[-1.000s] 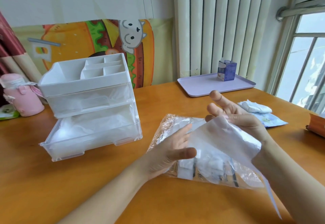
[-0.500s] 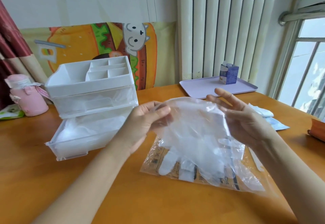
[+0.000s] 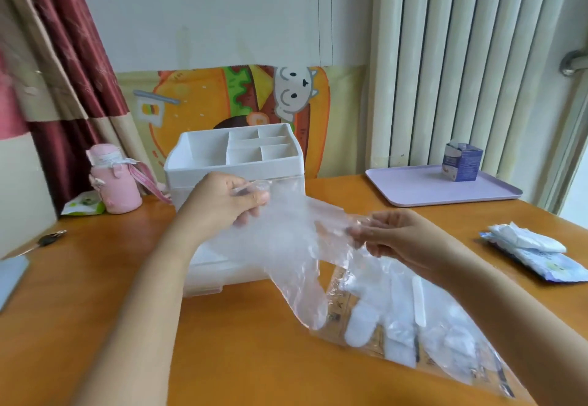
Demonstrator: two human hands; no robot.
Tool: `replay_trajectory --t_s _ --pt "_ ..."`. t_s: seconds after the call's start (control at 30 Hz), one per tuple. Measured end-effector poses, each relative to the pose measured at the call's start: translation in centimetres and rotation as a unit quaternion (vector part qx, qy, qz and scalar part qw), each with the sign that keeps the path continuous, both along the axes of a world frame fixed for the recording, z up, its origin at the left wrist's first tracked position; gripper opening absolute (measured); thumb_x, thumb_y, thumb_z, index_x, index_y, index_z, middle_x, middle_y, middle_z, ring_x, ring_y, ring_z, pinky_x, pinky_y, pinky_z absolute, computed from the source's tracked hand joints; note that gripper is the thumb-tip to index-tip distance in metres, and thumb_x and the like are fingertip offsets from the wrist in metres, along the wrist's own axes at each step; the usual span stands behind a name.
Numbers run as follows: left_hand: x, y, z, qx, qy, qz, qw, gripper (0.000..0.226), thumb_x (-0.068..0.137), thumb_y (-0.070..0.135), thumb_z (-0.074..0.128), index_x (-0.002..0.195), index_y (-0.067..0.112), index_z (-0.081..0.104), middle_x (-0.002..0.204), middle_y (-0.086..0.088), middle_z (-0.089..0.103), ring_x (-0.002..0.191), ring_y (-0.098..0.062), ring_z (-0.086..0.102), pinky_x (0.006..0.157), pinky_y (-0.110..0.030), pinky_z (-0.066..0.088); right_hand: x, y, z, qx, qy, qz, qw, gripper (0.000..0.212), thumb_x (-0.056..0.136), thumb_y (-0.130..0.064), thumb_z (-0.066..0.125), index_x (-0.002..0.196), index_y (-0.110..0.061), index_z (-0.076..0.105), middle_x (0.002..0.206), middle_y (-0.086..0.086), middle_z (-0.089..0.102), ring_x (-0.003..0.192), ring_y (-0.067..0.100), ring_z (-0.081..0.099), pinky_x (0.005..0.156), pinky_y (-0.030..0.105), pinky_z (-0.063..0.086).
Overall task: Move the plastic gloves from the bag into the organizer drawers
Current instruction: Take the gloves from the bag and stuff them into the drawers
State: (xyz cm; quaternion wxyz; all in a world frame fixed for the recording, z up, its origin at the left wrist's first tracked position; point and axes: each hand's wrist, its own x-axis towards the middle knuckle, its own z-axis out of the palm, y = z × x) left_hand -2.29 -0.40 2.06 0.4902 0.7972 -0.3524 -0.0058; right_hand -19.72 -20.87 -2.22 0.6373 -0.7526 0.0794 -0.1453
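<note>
- Your left hand (image 3: 222, 202) is closed in a pinch, with thumb and fingers clamped on one edge of a clear plastic glove (image 3: 286, 246), up in front of the organizer (image 3: 235, 154).
- Your right hand (image 3: 391, 237) is doing the same on the opposite edge, fingertips curled round the film. Neither hand touches anything else.
- So the glove is stretched in the air between your two hands, and one floppy part of it hangs down toward the bag (image 3: 461, 358). It's out of the bag but not in a drawer yet.
- The bag lies flat on the bench (image 3: 95, 278), just under your right forearm. You can see the other gloves (image 3: 362, 326) inside it through the plastic, and I'd guess there's a good stack left.
- The bottom drawer (image 3: 203, 278) looks pulled out toward you, right behind and below the glove. I can't tell what's in it through the film.
- Progress, as I read it: you're somewhere mid-job, with one glove in transit and plenty left in the bag. What's left is to drop this one in the drawer, then keep going until the bag is empty.
</note>
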Motion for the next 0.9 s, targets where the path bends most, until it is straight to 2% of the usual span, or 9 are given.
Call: replay_trajectory --t_s 0.1,0.23,0.33,0.4,0.5,0.6,0.7,0.77,0.9 --pt "2.0 1.9 -0.4 0.027 0.028 0.059 0.997 0.021 0.083 0.02 0.074 0.069 0.004 0.069 0.059 -0.001 0.068 0.045 -0.006 0.056 0.053 -0.015 0.047 3.2 0.6 1.2 -0.053 -0.016 -0.089 0.994 0.023 0.082 -0.017 0.071 0.087 0.006 0.069 0.065 0.0 0.067 0.053 0.009 0.044 0.052 0.015 0.036" --pt "3.6 3.8 -1.0 0.087 0.03 0.119 0.989 0.026 0.087 0.016 0.07 0.068 -0.001 0.066 0.052 -0.001 0.064 0.045 -0.01 0.055 0.046 -0.015 0.045 7.2 1.8 2.2 -0.194 0.008 -0.18 0.964 0.019 0.083 -0.022 0.071 0.067 -0.013 0.068 0.049 -0.01 0.058 0.045 0.002 0.046 0.05 0.02 0.033" --pt "4.1 4.3 -1.2 0.104 0.024 0.18 0.978 0.036 0.086 0.016 0.07 0.057 0.005 0.053 0.044 -0.001 0.052 0.046 -0.015 0.052 0.032 -0.009 0.032 8.9 3.3 2.3 -0.282 0.001 -0.258 0.924 0.008 0.083 -0.02 0.069 0.088 -0.016 0.065 0.083 -0.001 0.06 0.074 0.012 0.054 0.058 0.023 0.038" --pt "4.3 4.4 -1.3 0.111 0.023 0.201 0.973 0.037 0.085 0.016 0.071 0.056 0.007 0.05 0.046 -0.002 0.049 0.047 -0.016 0.053 0.032 -0.013 0.032 9.1 4.7 1.8 -0.363 -0.041 -0.286 0.886 0.024 0.084 -0.014 0.067 0.107 -0.018 0.062 0.106 0.0 0.051 0.096 0.017 0.048 0.08 0.025 0.04" --pt "4.6 4.0 -1.7 0.139 0.037 0.216 0.966 0.035 0.082 0.014 0.07 0.052 0.008 0.051 0.031 0.004 0.046 0.042 -0.013 0.048 0.04 -0.021 0.029 8.7 7.2 1.9 -0.444 -0.103 -0.173 0.873 0.025 0.087 -0.007 0.063 0.107 -0.023 0.065 0.107 -0.006 0.055 0.095 0.009 0.051 0.089 0.022 0.042" --pt "4.9 3.8 -2.0 0.176 0.016 0.224 0.958 0.024 0.078 0.018 0.072 0.062 0.006 0.059 0.053 -0.004 0.061 0.057 -0.022 0.057 0.047 -0.024 0.03 9.2 8.3 2.2 -0.488 0.059 -0.01 0.871 0.034 0.091 -0.017 0.062 0.123 -0.028 0.06 0.13 -0.006 0.057 0.114 0.012 0.054 0.098 0.03 0.043" --pt "5.0 3.9 -1.9 0.202 -0.002 0.245 0.948 0.023 0.082 0.027 0.074 0.088 0.007 0.066 0.08 -0.007 0.065 0.074 -0.025 0.06 0.051 -0.027 0.035 10.1 8.3 2.7 -0.504 0.209 0.054 0.836 0.054 0.092 -0.037 0.059 0.142 -0.029 0.041 0.148 -0.006 0.04 0.132 0.018 0.041 0.112 0.037 0.029" --pt "5.0 3.9 -1.7 0.226 -0.019 0.268 0.936 0.027 0.083 0.032 0.072 0.095 0.008 0.068 0.088 -0.007 0.067 0.079 -0.026 0.062 0.056 -0.027 0.039 11.1 8.4 3.1 -0.53 0.248 0.075 0.807 0.063 0.093 -0.047 0.054 0.148 -0.028 0.03 0.154 -0.007 0.03 0.141 0.019 0.029 0.117 0.039 0.017" --pt "4.6 3.8 -1.4 0.244 -0.041 0.314 0.917 0.032 0.085 0.028 0.07 0.109 0.009 0.063 0.104 -0.009 0.066 0.088 -0.027 0.059 0.064 -0.029 0.042 12.9 9.4 3.4 -0.555 0.293 0.105 0.772 0.075 0.091 -0.052 0.053 0.152 -0.025 0.02 0.157 -0.004 0.023 0.144 0.021 0.023 0.115 0.034 0.018"
